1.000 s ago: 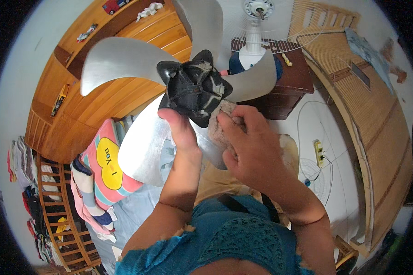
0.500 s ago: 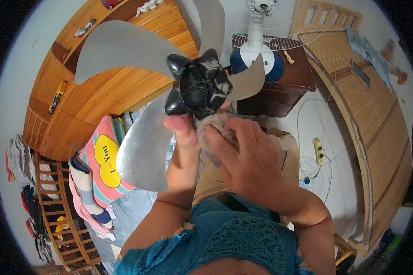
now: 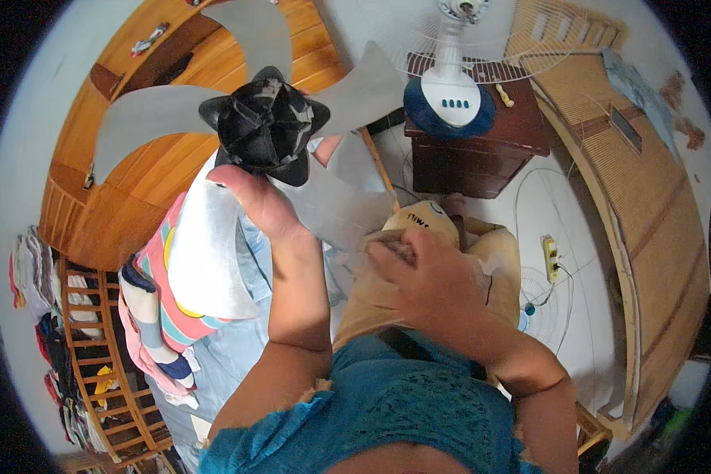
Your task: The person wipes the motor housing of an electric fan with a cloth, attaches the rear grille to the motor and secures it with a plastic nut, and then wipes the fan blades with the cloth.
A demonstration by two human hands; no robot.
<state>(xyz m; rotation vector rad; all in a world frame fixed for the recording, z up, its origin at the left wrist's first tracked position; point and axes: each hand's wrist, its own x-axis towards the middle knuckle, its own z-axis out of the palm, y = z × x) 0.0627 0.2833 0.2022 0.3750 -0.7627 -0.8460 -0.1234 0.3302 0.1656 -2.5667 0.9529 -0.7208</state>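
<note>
My left hand [image 3: 265, 207] holds a fan blade wheel [image 3: 253, 130] up by its black hub, its back face with ribs toward me. The thumb lies over the hub's lower rim, and the other fingers are mostly hidden behind. Several translucent grey blades spread from the hub. My right hand [image 3: 430, 276], smeared by motion, is closed on a greyish cloth [image 3: 393, 245], near the tip of the lower right blade and over my lap.
A white fan stand [image 3: 449, 79] with a blue base and wire rear guard stands on a dark brown cabinet [image 3: 482, 158]. A green power strip [image 3: 550, 259] lies on the tiled floor. Left are a bed with a striped pillow [image 3: 156, 265] and wooden furniture [image 3: 166, 178]; right, a woven panel [image 3: 648, 213].
The blade wheel has moved left and turned in my left hand. My right hand, with the cloth, has dropped from beside the hub to the lower right blade's outer end.
</note>
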